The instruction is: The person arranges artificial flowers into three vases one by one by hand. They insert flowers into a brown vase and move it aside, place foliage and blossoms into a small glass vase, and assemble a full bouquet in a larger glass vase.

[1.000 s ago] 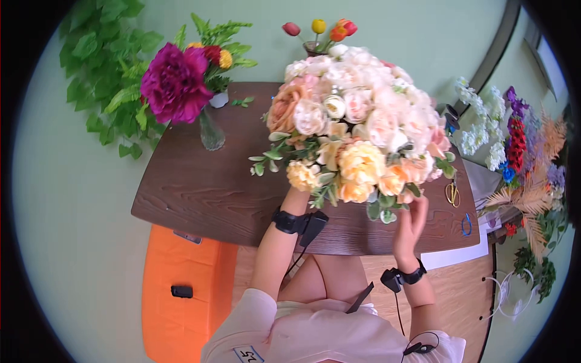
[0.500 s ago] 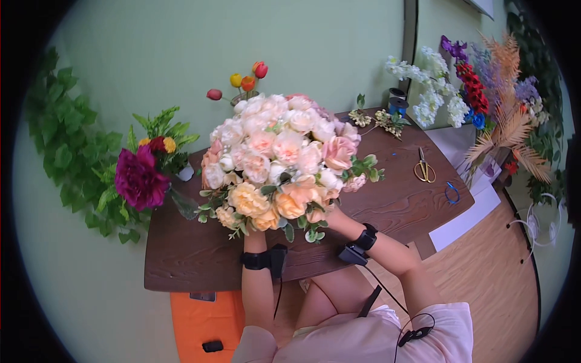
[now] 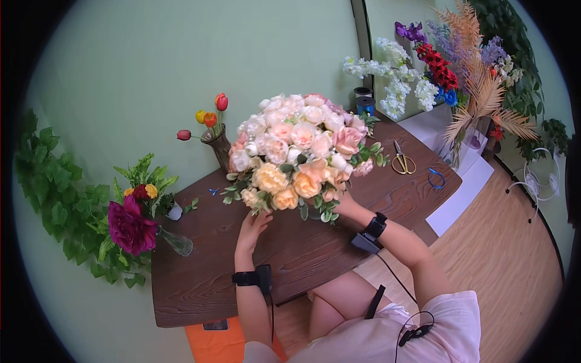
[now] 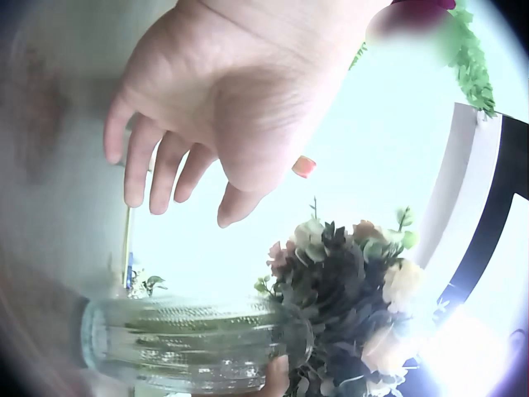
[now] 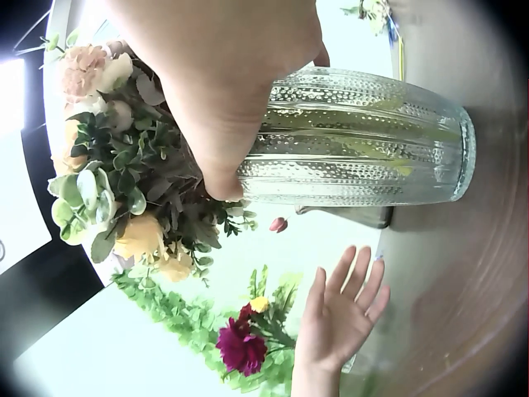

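A big dome of pale pink, white and peach roses (image 3: 290,145) fills a ribbed clear glass vase (image 5: 355,141). My right hand (image 5: 240,74) grips this vase by its upper part, just under the leaves. In the head view the blooms cover the vase and most of that hand. Apart from the glass, my left hand (image 3: 250,233) is just below the front blossoms, its fingers spread and relaxed. The left wrist view shows the left palm (image 4: 240,99) holding nothing, with the glass beyond the fingertips and a right fingertip on it.
Gold-handled scissors (image 3: 403,164) and a blue loop (image 3: 436,178) lie on the table's right side, near wire spools (image 3: 365,106). A tulip vase (image 3: 218,145) stands at the back. A slim vase (image 3: 178,243) with a purple bloom is at the left, and tall mixed flowers (image 3: 472,91) stand at the right.
The head view has turned, shifting the room leftward. My right hand went from open by the flowers to gripping the vase under them; my left hand has come out from beneath, free.
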`<act>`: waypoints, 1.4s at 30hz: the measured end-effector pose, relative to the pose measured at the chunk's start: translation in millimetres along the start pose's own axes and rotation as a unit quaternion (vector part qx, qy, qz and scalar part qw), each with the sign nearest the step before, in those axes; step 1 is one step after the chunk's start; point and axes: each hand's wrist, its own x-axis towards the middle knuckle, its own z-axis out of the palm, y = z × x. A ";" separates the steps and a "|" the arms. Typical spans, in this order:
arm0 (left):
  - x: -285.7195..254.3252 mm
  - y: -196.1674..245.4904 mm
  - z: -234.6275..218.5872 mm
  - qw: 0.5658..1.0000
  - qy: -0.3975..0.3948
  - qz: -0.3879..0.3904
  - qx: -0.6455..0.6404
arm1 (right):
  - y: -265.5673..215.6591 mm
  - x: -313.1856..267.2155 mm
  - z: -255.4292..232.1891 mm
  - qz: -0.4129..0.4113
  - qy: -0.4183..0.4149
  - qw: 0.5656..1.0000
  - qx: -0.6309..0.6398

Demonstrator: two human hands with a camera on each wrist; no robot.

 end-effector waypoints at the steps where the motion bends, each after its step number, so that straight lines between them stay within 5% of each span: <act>1: -0.7 -2.4 -0.7 1.000 0.000 -0.014 -0.014 | 24.0 -0.7 -5.5 -0.002 -0.018 0.998 -0.054; 2: -0.6 -4.3 -1.7 0.999 0.001 -0.029 -0.029 | 47.0 -0.1 -8.0 -0.003 -0.037 0.994 -0.107; 4: 0.0 -6.5 -4.3 0.998 0.010 -0.036 -0.053 | 10.8 19.8 -37.0 0.040 -0.035 0.995 -0.082; 5: 0.6 -9.8 -7.1 0.996 0.023 -0.033 -0.079 | 56.7 16.2 -39.9 0.052 -0.064 0.991 -0.105; 6: 0.9 -11.7 -8.8 0.993 0.036 -0.030 -0.105 | 56.4 23.0 -45.8 0.048 -0.013 0.998 -0.028; 9: 0.6 -19.5 -11.5 0.991 0.049 -0.014 -0.121 | 55.8 46.6 -55.5 -0.006 0.032 0.997 -0.074; 18: 6.4 -39.2 -17.9 0.982 0.092 0.009 -0.162 | 76.0 76.2 -58.9 0.012 0.040 0.998 -0.053; 19: 5.8 -41.2 -18.8 0.982 0.095 0.009 -0.163 | 71.9 76.0 -60.8 0.054 0.011 0.996 -0.070; 28: 7.7 -36.0 -18.9 0.981 0.096 0.004 -0.171 | 84.0 89.8 -57.0 0.009 0.012 0.999 -0.035; 32: 9.2 -33.0 -18.9 0.981 0.083 0.006 -0.174 | 105.8 93.8 -55.7 0.072 -0.057 0.995 -0.032; 34: 11.1 -32.1 -18.7 0.981 0.081 0.010 -0.177 | 104.9 93.7 -54.3 0.038 -0.022 0.999 -0.001; 35: 11.6 -31.9 -19.1 0.982 0.075 0.008 -0.174 | 104.1 95.8 -60.1 0.083 -0.090 0.992 -0.027; 42: 15.0 -30.4 -21.0 0.985 0.060 0.022 -0.158 | 52.1 97.8 -65.9 0.084 -0.098 0.992 -0.012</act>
